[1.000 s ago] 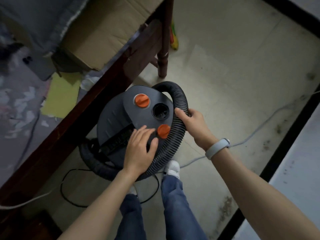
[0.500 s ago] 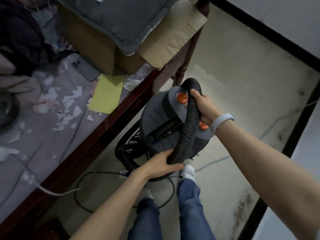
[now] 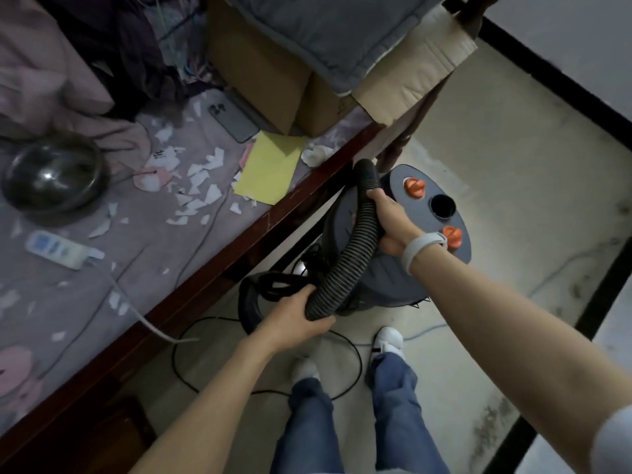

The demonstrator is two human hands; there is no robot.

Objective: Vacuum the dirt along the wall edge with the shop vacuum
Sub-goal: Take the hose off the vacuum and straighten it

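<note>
The dark grey shop vacuum (image 3: 424, 268) stands on the floor beside the bed, with two orange knobs and an open round port on its lid. Its black ribbed hose (image 3: 359, 241) arcs over the vacuum's left side. My right hand (image 3: 390, 224) grips the hose near the top of the arc. My left hand (image 3: 297, 319) grips the same hose lower down, near the floor. Dirt stains (image 3: 492, 429) lie on the floor along the black baseboard (image 3: 602, 278) at the right wall.
A wooden bed frame (image 3: 212, 271) runs diagonally on the left, its sheet littered with paper scraps, a metal bowl (image 3: 51, 172), a phone and a cardboard box (image 3: 273, 73). A black cord (image 3: 212, 388) loops on the floor by my feet.
My right hand has pulled the hose off the lid toward the bed side, uncovering the port and both knobs. My left hand still holds the lower hose. The view has shifted left.
</note>
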